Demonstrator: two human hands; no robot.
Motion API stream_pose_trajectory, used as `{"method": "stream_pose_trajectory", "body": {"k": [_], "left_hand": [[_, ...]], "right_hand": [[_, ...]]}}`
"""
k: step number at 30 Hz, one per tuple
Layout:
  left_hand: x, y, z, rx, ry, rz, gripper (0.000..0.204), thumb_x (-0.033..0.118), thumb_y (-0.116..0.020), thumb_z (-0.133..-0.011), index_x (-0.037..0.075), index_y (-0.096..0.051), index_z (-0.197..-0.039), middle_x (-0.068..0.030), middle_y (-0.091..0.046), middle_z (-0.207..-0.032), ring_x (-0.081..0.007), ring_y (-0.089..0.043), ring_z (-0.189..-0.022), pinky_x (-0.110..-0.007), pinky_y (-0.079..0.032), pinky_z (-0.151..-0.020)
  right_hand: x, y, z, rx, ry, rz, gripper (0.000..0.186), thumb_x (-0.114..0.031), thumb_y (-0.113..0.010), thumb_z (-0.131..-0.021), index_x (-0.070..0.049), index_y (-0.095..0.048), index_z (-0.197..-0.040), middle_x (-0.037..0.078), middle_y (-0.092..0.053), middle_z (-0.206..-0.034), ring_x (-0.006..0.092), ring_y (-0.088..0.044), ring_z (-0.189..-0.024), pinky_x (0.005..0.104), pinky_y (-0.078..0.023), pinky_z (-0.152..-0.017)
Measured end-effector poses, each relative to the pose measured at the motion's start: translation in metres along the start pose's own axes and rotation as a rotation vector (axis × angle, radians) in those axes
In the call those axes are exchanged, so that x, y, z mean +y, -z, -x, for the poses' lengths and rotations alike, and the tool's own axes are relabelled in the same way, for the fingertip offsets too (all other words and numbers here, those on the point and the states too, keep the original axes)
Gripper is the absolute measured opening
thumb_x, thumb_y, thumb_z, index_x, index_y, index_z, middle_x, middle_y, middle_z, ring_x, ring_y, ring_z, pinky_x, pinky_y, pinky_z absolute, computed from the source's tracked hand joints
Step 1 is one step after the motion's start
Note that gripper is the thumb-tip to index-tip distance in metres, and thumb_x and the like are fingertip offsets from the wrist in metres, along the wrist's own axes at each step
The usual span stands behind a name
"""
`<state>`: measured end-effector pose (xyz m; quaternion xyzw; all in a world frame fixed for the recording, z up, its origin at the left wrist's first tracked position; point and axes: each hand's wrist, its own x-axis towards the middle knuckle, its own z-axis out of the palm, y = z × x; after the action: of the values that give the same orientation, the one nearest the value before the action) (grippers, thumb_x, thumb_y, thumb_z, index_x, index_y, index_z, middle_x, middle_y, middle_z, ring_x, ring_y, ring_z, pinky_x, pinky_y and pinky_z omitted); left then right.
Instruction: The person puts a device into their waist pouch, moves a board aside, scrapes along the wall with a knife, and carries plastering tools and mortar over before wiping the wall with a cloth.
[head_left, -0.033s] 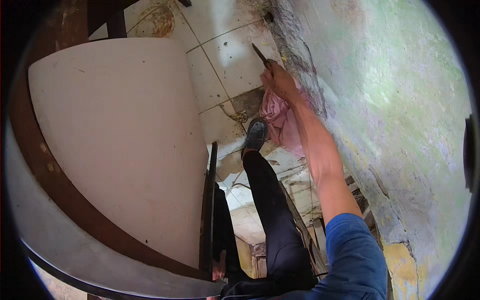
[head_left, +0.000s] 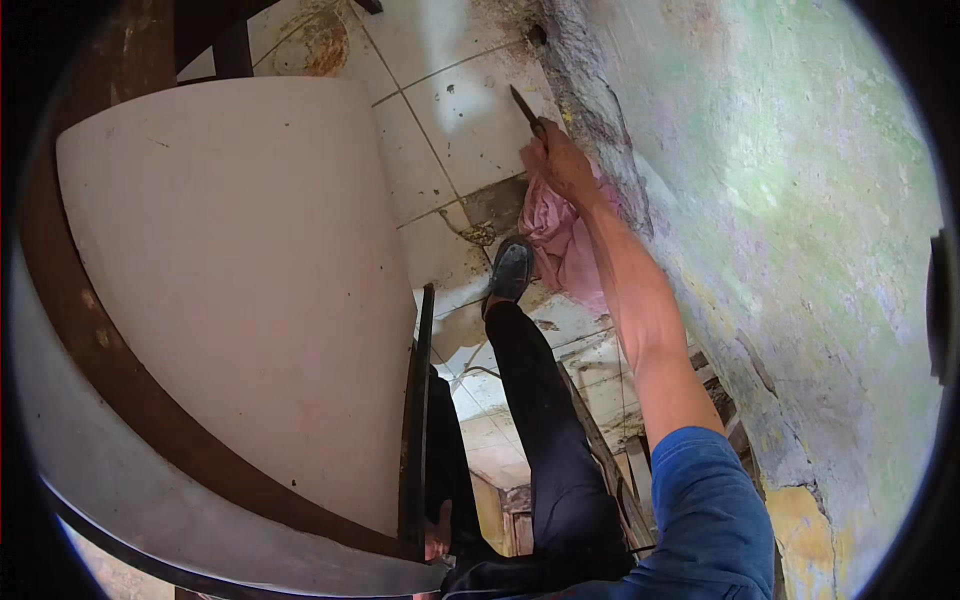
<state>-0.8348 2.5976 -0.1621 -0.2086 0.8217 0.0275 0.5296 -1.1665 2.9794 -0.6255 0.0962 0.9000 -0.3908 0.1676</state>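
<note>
1. Right hand (head_left: 562, 165): reaches to the far side of the scene, close by the wall (head_left: 770, 230); fingers closed around the handle end of a dark, narrow knife-like tool (head_left: 523, 106); grip is a firm clasp.
2. Tool position: far part of the scene, right of middle; blade juts out beyond the fist, tip directed far and slightly left, above the white tiled floor (head_left: 430, 130); whether the tip touches anything, cannot tell.
3. Pink crumpled bag or cloth (head_left: 560, 235): on the floor beneath the right hand and wrist, at the foot of the wall; contact with the hand, cannot tell.
4. Left hand (head_left: 438, 537): near side, left of middle, beside the near end of a dark bar (head_left: 417, 400); partly hidden; its grip, cannot tell.
5. Left side: large pale panel (head_left: 230, 290) with a brown border (head_left: 110, 350).
6. Dark shoe (head_left: 512, 268): on the tiles, just left of the pink material; small yellowish clump (head_left: 480, 234) just left of the shoe.
</note>
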Motion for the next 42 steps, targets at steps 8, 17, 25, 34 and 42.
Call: {"method": "stream_pose_trajectory", "body": {"k": [8, 17, 25, 34, 42], "left_hand": [[0.011, 0.004, -0.008, -0.080, 0.146, -0.008, 0.104, 0.065, -0.067, -0.093, 0.000, -0.027, -0.163, -0.0293, -0.038, -0.161, -0.0437, -0.032, -0.151, -0.050, -0.023, -0.127], [0.015, -0.012, -0.021, -0.146, 0.238, 0.001, 0.106, 0.063, -0.069, -0.092, -0.003, -0.025, -0.163, -0.0291, -0.030, -0.167, -0.0434, -0.025, -0.157, -0.050, -0.018, -0.129], [0.042, 0.023, -0.024, -0.251, 0.387, 0.040, 0.105, 0.061, -0.072, -0.091, -0.002, -0.027, -0.163, -0.0291, -0.030, -0.167, -0.0437, -0.027, -0.155, -0.050, -0.019, -0.129], [0.026, 0.010, -0.019, -0.199, 0.374, 0.029, 0.103, 0.060, -0.072, -0.092, -0.003, -0.028, -0.162, -0.0291, -0.030, -0.167, -0.0433, -0.027, -0.156, -0.050, -0.018, -0.129], [0.022, 0.006, -0.020, -0.214, 0.403, 0.047, 0.104, 0.061, -0.071, -0.092, -0.001, -0.027, -0.163, -0.0293, -0.030, -0.167, -0.0435, -0.026, -0.156, -0.049, -0.017, -0.129]], "right_hand": [[-0.002, 0.021, -0.065, 0.206, -0.130, 0.188, 0.046, -0.032, -0.051, -0.105, -0.001, -0.048, -0.140, 0.033, -0.068, -0.117, 0.0517, -0.066, -0.104, 0.0591, -0.051, -0.089], [0.024, 0.014, -0.151, 0.163, -0.144, 0.094, 0.045, -0.037, -0.047, -0.106, -0.003, -0.056, -0.133, 0.033, -0.070, -0.109, 0.0532, -0.066, -0.108, 0.0571, -0.052, -0.095], [0.003, 0.028, -0.026, 0.153, -0.089, 0.151, 0.041, -0.029, -0.054, -0.106, -0.005, -0.052, -0.140, 0.029, -0.068, -0.114, 0.0475, -0.068, -0.104, 0.0557, -0.053, -0.088], [-0.008, -0.006, 0.049, -0.127, 0.005, 0.089, 0.050, -0.031, -0.050, -0.108, -0.011, -0.041, -0.152, 0.027, -0.065, -0.129, 0.0490, -0.065, -0.114, 0.0551, -0.052, -0.096], [-0.016, -0.009, -0.003, -0.165, 0.024, 0.118, 0.048, -0.029, -0.051, -0.106, -0.009, -0.044, -0.149, 0.027, -0.064, -0.122, 0.0477, -0.064, -0.112, 0.0541, -0.052, -0.093]]}}
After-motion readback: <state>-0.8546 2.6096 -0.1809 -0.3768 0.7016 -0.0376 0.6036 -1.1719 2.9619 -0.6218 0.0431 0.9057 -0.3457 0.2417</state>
